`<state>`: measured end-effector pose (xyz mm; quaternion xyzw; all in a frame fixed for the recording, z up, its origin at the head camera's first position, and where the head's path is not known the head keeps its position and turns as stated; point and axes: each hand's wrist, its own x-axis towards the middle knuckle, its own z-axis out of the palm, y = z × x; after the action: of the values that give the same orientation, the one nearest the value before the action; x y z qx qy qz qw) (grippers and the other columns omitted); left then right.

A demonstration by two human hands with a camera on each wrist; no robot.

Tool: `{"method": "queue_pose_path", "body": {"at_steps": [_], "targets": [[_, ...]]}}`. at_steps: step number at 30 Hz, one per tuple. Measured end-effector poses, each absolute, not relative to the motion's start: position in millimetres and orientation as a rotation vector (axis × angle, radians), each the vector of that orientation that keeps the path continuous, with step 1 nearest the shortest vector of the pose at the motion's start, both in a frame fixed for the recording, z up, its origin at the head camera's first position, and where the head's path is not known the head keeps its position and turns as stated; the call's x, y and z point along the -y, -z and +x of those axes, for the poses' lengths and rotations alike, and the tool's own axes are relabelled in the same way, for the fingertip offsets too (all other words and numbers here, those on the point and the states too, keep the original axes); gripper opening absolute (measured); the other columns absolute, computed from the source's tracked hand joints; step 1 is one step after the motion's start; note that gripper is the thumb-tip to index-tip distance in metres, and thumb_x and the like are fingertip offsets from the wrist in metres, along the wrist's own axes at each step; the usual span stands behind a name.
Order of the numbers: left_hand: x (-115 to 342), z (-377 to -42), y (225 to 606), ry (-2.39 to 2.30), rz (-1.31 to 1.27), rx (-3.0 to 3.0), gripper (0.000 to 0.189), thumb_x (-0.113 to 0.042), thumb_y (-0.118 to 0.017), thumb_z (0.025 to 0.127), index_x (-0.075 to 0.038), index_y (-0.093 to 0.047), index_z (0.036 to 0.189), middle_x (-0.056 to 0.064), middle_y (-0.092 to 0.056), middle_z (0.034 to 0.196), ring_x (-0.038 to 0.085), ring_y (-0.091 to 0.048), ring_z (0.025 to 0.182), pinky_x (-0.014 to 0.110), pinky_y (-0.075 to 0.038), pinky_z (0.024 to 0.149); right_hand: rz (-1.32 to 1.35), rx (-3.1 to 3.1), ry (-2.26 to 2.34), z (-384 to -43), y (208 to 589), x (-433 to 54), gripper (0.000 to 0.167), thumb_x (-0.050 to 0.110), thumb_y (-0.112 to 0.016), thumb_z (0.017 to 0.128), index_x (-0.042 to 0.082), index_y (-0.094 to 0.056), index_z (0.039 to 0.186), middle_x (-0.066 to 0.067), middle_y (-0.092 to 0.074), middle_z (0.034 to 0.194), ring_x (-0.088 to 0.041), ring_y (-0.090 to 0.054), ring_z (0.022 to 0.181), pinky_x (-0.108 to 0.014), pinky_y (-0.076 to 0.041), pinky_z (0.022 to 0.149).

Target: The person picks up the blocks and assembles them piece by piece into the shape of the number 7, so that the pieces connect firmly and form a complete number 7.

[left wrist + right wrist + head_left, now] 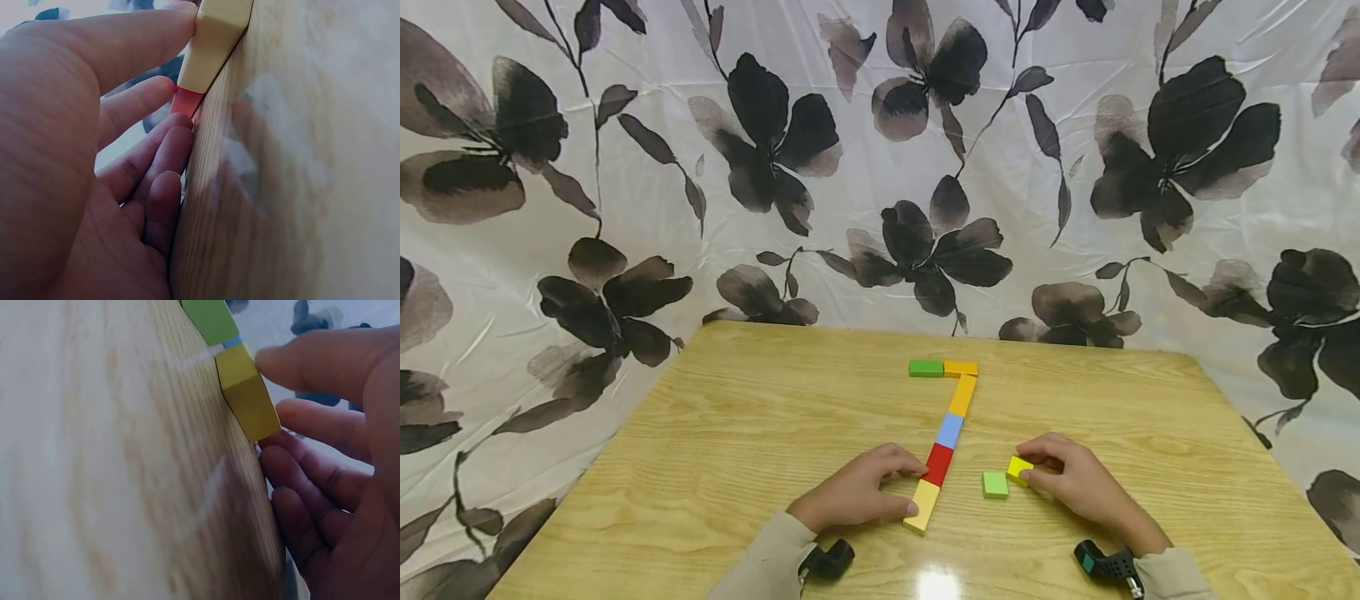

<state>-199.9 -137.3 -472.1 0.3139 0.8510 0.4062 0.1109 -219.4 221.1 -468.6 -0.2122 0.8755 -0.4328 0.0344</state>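
My left hand [868, 487] lies beside the near end of a slanted row of blocks, thumb on the cream block [922, 508] and index fingertip at the side of the red block [937, 464]. Beyond these run a blue block [950, 431] and an orange block [962, 395]. In the right wrist view, thumb and index finger are on the yellow block [247, 394]. This right hand [1075, 475] pinches it at the table surface. Close to its left sits a light green block [995, 485].
Across the row's far end lie another orange block [961, 368] and a darker green block [926, 368], end to end and pointing left. The wooden table [760, 400] reaches back to a floral cloth [850, 175]. Each wrist wears a black band.
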Motion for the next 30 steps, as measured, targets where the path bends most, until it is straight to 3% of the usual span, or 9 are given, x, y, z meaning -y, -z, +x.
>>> {"method": "queue_pose_path", "body": {"at_steps": [6, 14, 21, 30], "targets": [[137.5, -199.7, 472.0, -1.199, 0.94, -2.496, 0.046, -0.04, -0.072, 0.093, -0.023, -0.064, 0.135, -0.013, -0.056, 0.129, 0.009, -0.051, 0.121, 0.036, -0.042, 0.104, -0.685, -2.675, 1.278, -219.4, 468.6, -223.1, 0.035, 0.032, -0.075, 0.092, 0.015, -0.071, 0.121, 0.003, -0.062, 0.119, -0.019, -0.059, 0.108, -0.03, -0.049, 0.091], [136.9, -199.4, 471.2, -1.181, 0.923, -2.511, 0.046, -0.04, -0.072, 0.092, -0.023, -0.064, 0.134, -0.014, -0.056, 0.129, 0.008, -0.051, 0.122, 0.036, -0.042, 0.105, -0.747, -2.7, 1.234, -219.9, 469.4, -223.1, 0.025, 0.035, -0.078, 0.089, 0.023, -0.073, 0.11, 0.006, -0.061, 0.118, -0.019, -0.056, 0.109, -0.031, -0.047, 0.092], [137.7, -197.4, 469.5, -1.198, 0.929, -2.5, 0.048, -0.042, -0.072, 0.092, -0.021, -0.064, 0.134, -0.011, -0.056, 0.128, 0.008, -0.052, 0.12, 0.036, -0.042, 0.104, -0.745, -2.699, 1.24, -219.2, 469.2, -222.7, 0.025, 0.034, -0.077, 0.09, 0.02, -0.073, 0.11, 0.006, -0.06, 0.118, -0.019, -0.056, 0.11, -0.032, -0.047, 0.094], [140.1, -192.0, 470.4, -1.187, 0.995, -2.512, 0.043, -0.039, -0.074, 0.092, -0.022, -0.066, 0.13, -0.01, -0.058, 0.126, 0.009, -0.054, 0.114, 0.034, -0.044, 0.1, -0.735, -2.743, 1.265, -219.8, 471.4, -222.4, 0.031, 0.025, -0.076, 0.092, 0.014, -0.071, 0.12, 0.007, -0.064, 0.114, -0.013, -0.06, 0.099, -0.029, -0.051, 0.086]]}}
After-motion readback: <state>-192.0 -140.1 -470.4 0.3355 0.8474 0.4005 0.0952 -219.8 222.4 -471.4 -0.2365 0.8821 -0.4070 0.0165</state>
